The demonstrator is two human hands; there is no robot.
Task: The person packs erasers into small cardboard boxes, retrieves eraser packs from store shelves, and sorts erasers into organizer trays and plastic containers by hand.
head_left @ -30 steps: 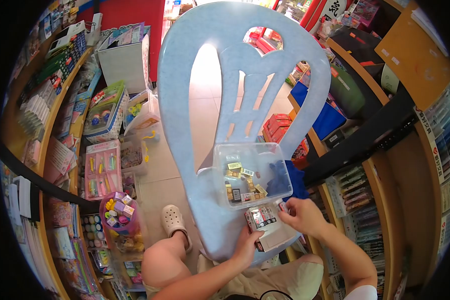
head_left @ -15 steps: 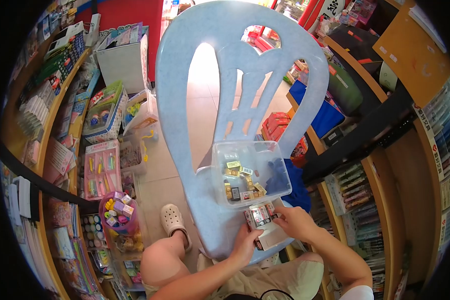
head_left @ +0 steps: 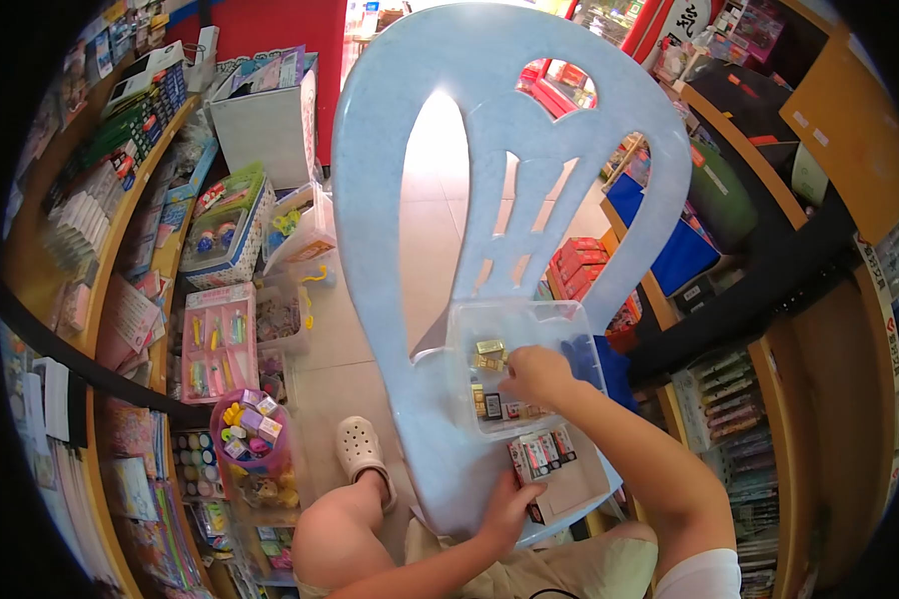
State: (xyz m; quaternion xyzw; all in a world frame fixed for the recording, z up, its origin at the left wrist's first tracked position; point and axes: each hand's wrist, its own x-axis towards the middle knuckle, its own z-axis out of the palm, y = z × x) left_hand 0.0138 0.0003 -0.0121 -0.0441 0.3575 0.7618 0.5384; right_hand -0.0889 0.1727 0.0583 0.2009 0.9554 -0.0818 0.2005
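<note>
The left hand (head_left: 506,511) clamps the left side of the open carton (head_left: 581,483), while the right hand (head_left: 543,379), its grip hidden, reaches into the farther clear tub (head_left: 484,318), small gold boxes (head_left: 489,347) just to its left.

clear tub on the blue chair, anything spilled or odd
Nothing looks spilled. Only untidiness: small gold blocks lie at mixed angles in the tub, unlike the row of packs in the open box. The right hand hides part.
</note>
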